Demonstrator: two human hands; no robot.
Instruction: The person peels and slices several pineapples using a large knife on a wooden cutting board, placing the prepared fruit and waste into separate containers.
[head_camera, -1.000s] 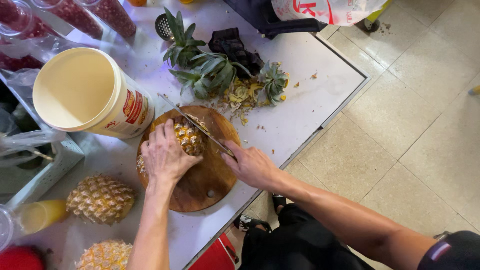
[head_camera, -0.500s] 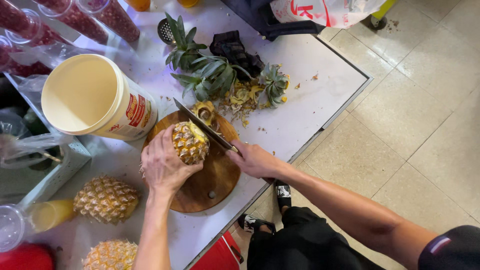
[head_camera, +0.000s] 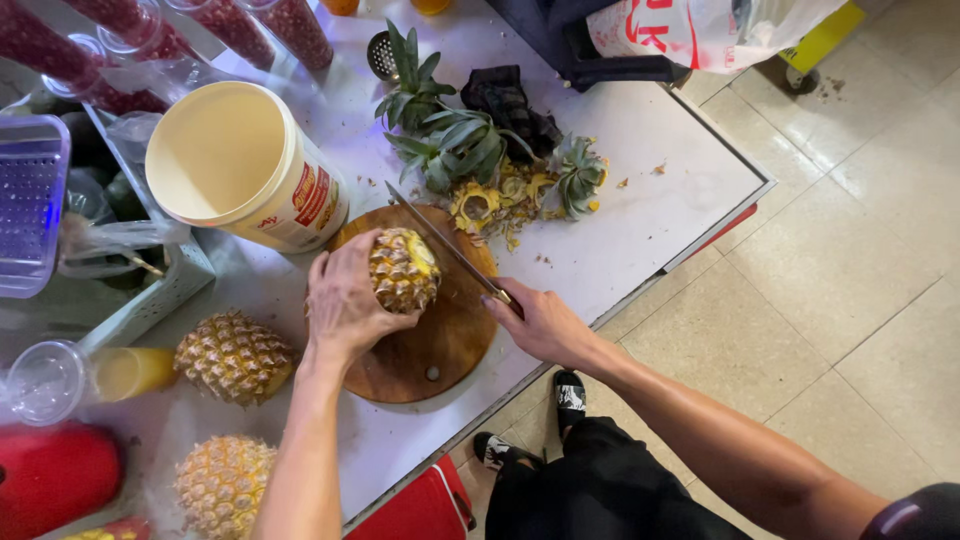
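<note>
Head view: my left hand (head_camera: 345, 300) clamps the pineapple (head_camera: 403, 270) upright on the cutting board (head_camera: 440, 340); right hand (head_camera: 540, 322) grips the knife (head_camera: 445, 247), mid-peel; next, I judge, another downward slice

A fruit or juice stall is showing here: whole pineapples (head_camera: 233, 355) are waiting on a white worktop (head_camera: 660, 160), beside cups of juice (head_camera: 95, 375) and cut crowns (head_camera: 450, 140), over tiled floor (head_camera: 850, 300).
</note>
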